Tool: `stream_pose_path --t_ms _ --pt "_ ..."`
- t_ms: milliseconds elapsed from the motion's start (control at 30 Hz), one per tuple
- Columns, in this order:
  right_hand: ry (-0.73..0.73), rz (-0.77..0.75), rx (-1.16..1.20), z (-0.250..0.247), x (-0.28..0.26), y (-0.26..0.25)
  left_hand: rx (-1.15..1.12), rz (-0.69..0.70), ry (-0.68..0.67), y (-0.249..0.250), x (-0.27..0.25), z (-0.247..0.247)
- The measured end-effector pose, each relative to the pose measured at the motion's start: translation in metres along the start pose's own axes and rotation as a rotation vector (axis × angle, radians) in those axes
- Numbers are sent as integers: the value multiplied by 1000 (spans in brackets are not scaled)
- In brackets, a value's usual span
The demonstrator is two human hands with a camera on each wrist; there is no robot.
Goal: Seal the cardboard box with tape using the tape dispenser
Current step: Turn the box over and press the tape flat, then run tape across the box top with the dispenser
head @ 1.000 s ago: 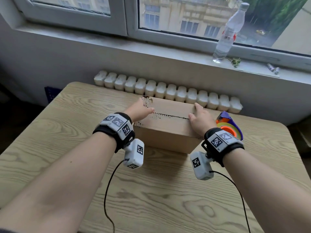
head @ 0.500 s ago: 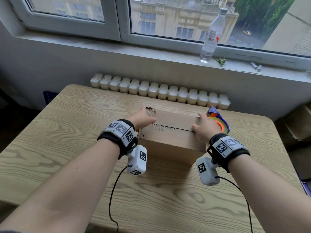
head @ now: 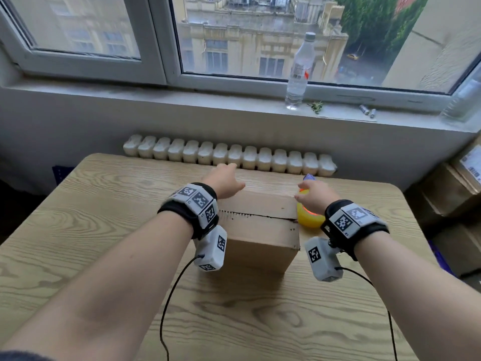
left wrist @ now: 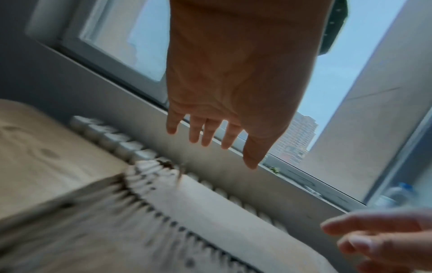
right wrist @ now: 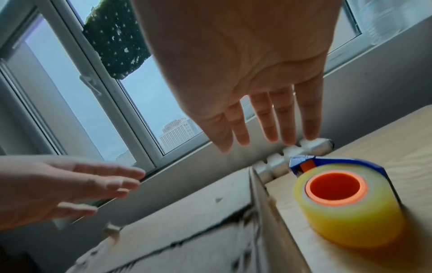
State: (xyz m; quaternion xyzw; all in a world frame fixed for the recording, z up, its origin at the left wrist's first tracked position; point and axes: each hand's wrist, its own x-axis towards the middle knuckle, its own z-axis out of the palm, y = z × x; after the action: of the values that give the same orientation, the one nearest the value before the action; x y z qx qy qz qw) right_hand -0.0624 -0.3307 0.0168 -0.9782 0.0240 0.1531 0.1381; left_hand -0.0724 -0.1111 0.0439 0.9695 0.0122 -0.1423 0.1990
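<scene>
A brown cardboard box stands on the wooden table, its two top flaps meeting along a dark jagged seam. My left hand hovers open over the box's far left corner, fingers straight. My right hand hovers open over the far right corner, fingers spread. Neither hand touches the box in the wrist views. The tape dispenser, a yellowish roll on an orange core in a blue frame, lies on the table right of the box, below my right hand.
A white radiator runs behind the table's far edge. On the windowsill stand a plastic bottle, two small batteries and a bit of green. Cardboard cartons are stacked at the right. Cables hang from both wrist cameras.
Both hands have lifted off the box flaps and moved toward the far corners. The head view has tilted up a little.
</scene>
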Motion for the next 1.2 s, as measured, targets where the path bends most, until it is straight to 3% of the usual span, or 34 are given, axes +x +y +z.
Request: stream_pose_path --t_ms 200,500,900,1200 --pt "61 21 -30 -24 18 37 316 287 75 86 41 16" --pt "64 122 63 -28 77 90 438 303 -142 176 113 54" --pt "-155 181 151 40 139 123 506 230 -337 185 178 113" --pt "-133 268 120 48 146 133 459 185 -360 178 189 120"
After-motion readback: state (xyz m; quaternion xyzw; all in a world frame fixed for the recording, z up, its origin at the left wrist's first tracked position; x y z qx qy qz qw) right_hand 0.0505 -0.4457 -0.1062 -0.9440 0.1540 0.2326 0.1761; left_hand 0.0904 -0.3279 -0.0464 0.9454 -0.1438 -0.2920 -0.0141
